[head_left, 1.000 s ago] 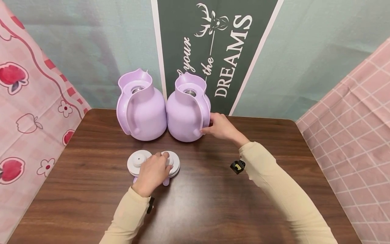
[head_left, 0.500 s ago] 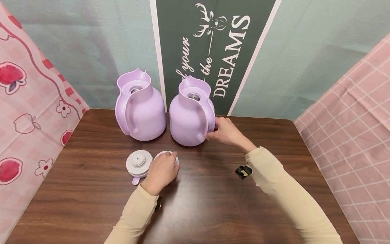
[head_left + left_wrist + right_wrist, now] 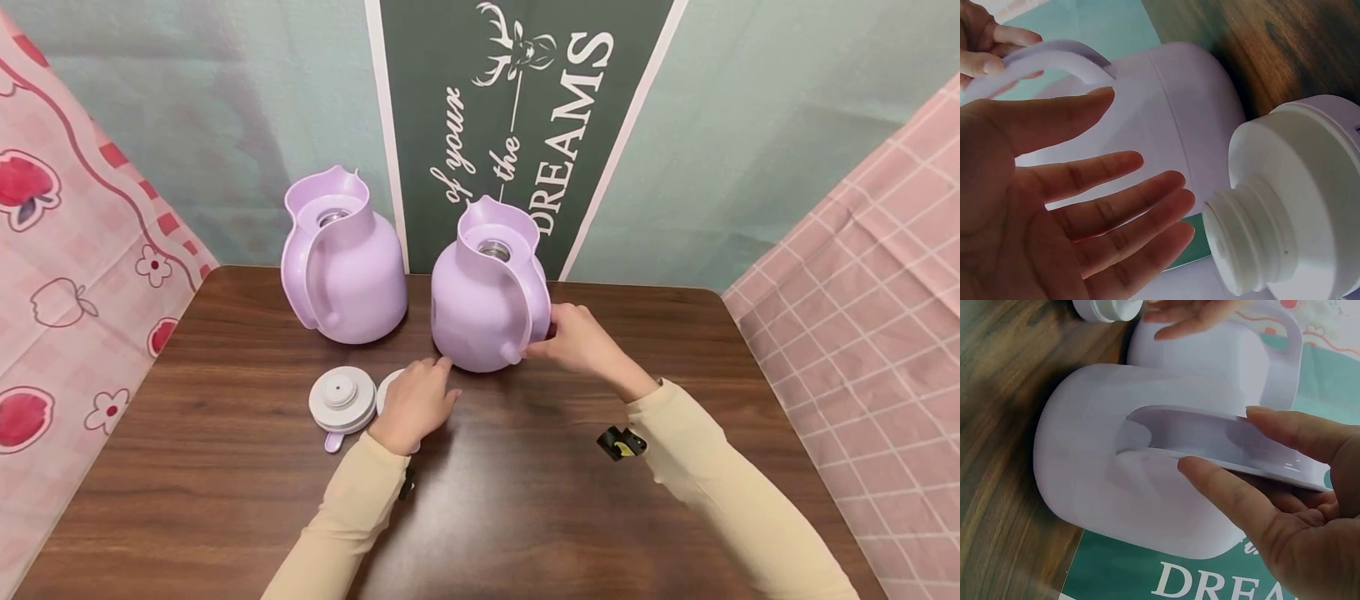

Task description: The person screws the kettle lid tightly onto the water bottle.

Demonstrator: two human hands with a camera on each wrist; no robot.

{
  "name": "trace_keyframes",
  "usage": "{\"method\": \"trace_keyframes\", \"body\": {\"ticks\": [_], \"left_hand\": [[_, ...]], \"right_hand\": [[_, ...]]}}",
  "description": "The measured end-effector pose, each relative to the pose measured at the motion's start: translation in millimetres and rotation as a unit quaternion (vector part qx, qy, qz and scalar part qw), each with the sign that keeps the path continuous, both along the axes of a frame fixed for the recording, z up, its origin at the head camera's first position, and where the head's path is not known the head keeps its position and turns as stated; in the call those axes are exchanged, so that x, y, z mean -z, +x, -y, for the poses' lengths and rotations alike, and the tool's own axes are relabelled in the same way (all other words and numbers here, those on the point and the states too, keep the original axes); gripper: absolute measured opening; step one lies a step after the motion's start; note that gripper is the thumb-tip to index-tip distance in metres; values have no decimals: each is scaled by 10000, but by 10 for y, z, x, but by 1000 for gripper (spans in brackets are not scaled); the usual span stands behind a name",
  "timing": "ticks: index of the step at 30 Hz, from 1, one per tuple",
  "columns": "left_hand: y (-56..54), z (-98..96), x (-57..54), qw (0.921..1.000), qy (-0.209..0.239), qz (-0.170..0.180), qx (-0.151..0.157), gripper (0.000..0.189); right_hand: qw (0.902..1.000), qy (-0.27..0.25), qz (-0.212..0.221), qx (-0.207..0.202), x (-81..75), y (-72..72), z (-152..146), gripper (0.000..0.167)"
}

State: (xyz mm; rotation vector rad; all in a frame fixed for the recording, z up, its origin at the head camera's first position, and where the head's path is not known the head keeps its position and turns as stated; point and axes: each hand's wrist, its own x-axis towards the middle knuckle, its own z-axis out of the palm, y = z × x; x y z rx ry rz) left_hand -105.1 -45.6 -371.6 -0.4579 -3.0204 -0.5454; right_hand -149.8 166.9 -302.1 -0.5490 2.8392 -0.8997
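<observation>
Two lilac jugs stand on the table with uncovered mouths. My right hand point(image 3: 581, 340) grips the handle point(image 3: 1197, 434) of the right-hand jug point(image 3: 476, 312), fingers and thumb round its lower part. The other jug point(image 3: 363, 287) stands apart to the left. In the left wrist view my left hand point(image 3: 1094, 212) has its fingers spread, with nothing in its palm. From the head view it hovers over the right one of two white lids and hides most of that lid point(image 3: 385, 387). The left lid point(image 3: 341, 402) lies top down, a lilac tab towards me.
Brown wooden table point(image 3: 525, 517) extends in front and to the right. Behind the jugs hangs a teal cloth with a dark printed panel point(image 3: 525, 108). Pink cloths hang at the left point(image 3: 82, 275) and right point(image 3: 870, 333) sides.
My right hand has drawn the right-hand jug rightwards and towards me, so a gap now parts the two jugs. My left hand has moved right and slightly up, off the lids towards that jug.
</observation>
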Motion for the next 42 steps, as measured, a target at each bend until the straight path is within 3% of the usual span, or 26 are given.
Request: {"method": "trace_keyframes", "body": {"ticks": [12,28,42], "left_hand": [[-115,-68,3,9989,188,380,-214,29],[-213,-162,-78,9961,338,810,-14,45],[-209,-208,-93,9943,317,1004,167,54]], "right_hand": [[9999,86,-60,135,15,235,-106,17],[9998,-41,-114,158,24,548,-201,19],[9998,1,-190,48,14,719,-255,21]]}}
